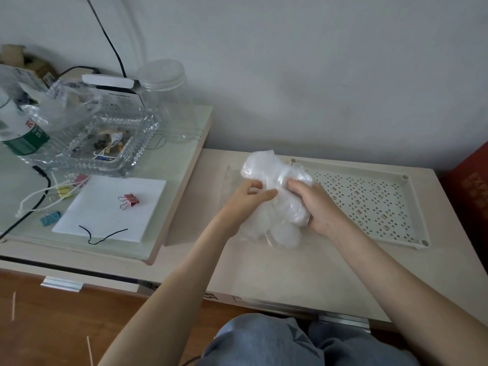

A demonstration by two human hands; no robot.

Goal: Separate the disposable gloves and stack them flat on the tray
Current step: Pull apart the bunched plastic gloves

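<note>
1. Right hand (315, 207), head view: its fingers are curled round the crumpled wad of disposable gloves (276, 180) and clamp it from the right side. The left hand (247, 198) pinches a bit of film at the wad's left edge between thumb and fingertips.
2. The wad is held up over the pale surface (290, 273), just beside the left end of the tray (369, 204). Its lower part hangs near or onto the surface; I cannot tell which. No glove that I can make out lies on the tray.
3. The likeliest fault is that the pinch takes more than one layer. The film is thin, clear and clinging, so two or three gloves may come away as one and be stacked unseparated.
4. A hard tug against the right hand's firm grip could stretch or tear the pinched glove, since the wad is bunched tight where it is held.
5. If the right hand loosens to let a glove free, the whole wad may drop and sprawl over the surface, tangling further.
6. A freed glove is light and limp. Laid down carelessly, it would likely fold, curl or catch on the tray's corner posts, and not lie flat.
7. Clear film on a pale, perforated tray is hard to see, so creases or doubled gloves could pass unnoticed.
</note>
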